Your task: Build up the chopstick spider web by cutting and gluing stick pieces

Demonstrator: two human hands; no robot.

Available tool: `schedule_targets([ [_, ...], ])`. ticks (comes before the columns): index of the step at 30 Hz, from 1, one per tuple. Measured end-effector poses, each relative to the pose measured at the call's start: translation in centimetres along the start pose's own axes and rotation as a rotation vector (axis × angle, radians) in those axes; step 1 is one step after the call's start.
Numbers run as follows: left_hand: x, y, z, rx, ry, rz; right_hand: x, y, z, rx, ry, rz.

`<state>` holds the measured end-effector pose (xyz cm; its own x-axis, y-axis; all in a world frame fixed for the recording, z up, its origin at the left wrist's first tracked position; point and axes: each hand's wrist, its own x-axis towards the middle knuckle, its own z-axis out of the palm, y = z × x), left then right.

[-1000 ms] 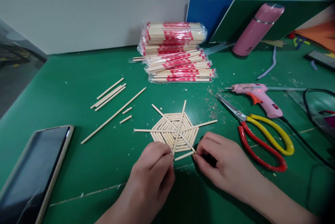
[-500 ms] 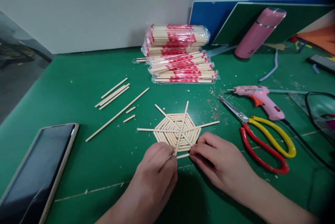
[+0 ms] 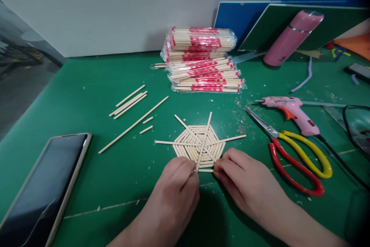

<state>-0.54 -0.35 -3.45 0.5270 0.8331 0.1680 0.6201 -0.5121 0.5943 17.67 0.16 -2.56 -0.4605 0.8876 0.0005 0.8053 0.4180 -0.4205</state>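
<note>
A web-shaped hexagon of wooden sticks [image 3: 180,145] lies flat on the green table, with long crossing sticks reaching past its edge. At its near edge a short wooden stick [image 3: 206,170] runs between my two hands. My left hand [image 3: 176,185] is closed, its fingertips pinching the stick's left end beside the lower end of a crossing stick. Thumb and fingers of my right hand [image 3: 241,175] pinch the right end. Both ends of the short stick are hidden by fingers.
Loose sticks [image 3: 133,125] and short cut pieces [image 3: 146,129] lie left. A phone [image 3: 43,185] is at lower left. Scissors [image 3: 300,162] and a pink glue gun [image 3: 291,110] are right. Behind stand bagged sticks [image 3: 202,62] and a pink flask [image 3: 293,39].
The short stick has moved closer to the near edge of the hexagon, both hands still at its ends. The whole view has shifted slightly.
</note>
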Motion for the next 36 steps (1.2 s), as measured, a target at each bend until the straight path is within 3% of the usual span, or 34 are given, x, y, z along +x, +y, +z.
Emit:
schedule_targets([
  [13,0.2,0.2,-0.1,0.054,0.017,0.031,-0.2,0.1,0.3,0.023,-0.043,0.052],
  [24,1.6,0.5,0.6,0.502,-0.021,0.152,-0.2,0.2,0.4,0.052,-0.031,0.045],
  [30,1.5,0.5,0.7,0.486,-0.063,0.167,-0.6,0.6,-0.8,0.203,-0.095,0.107],
  [33,1.5,0.4,0.8,0.49,-0.064,0.165,-1.0,0.9,-1.2,0.181,-0.094,0.187],
  [36,1.5,0.3,0.9,0.493,-0.07,0.163,-1.1,1.1,-1.2,0.143,-0.091,0.173],
])
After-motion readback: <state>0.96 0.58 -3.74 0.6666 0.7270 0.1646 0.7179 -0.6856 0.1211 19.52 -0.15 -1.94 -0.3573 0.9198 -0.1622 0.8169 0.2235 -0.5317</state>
